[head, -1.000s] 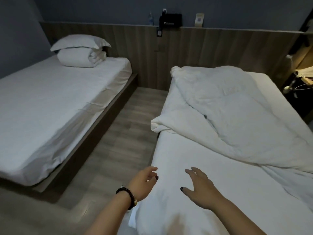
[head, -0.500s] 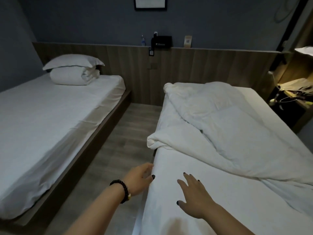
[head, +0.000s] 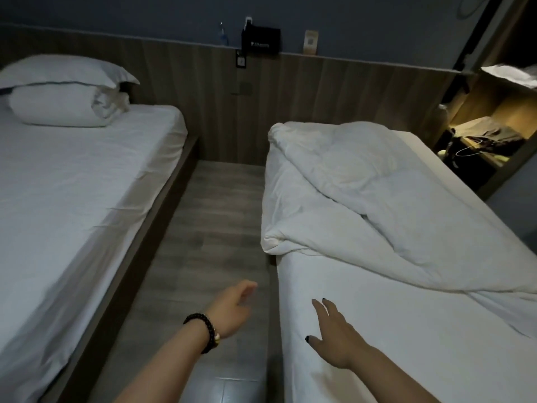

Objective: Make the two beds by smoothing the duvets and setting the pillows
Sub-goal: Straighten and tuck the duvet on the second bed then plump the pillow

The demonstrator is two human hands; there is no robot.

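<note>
Two single beds with white sheets stand side by side. On the right bed (head: 406, 330) a white duvet (head: 363, 199) lies crumpled across its far half, one folded corner hanging over the left edge. At the head of the left bed (head: 72, 199) a folded duvet (head: 58, 107) lies with a white pillow (head: 64, 72) on top of it. My left hand (head: 232, 308), a dark bead bracelet on its wrist, hovers over the floor gap, fingers relaxed, holding nothing. My right hand (head: 331, 333) reaches over the right bed's bare sheet with fingers spread.
A wooden floor strip (head: 209, 228) runs between the beds. A wood-panelled headboard wall (head: 319, 91) carries a ledge with a black box (head: 260, 40), a bottle and a card. At the far right, a lit shelf nook (head: 488, 135) holds clutter.
The view has tilted down and moved closer along the gap. My left hand has drifted off the right bed's edge to above the floor. My right hand stays over the sheet.
</note>
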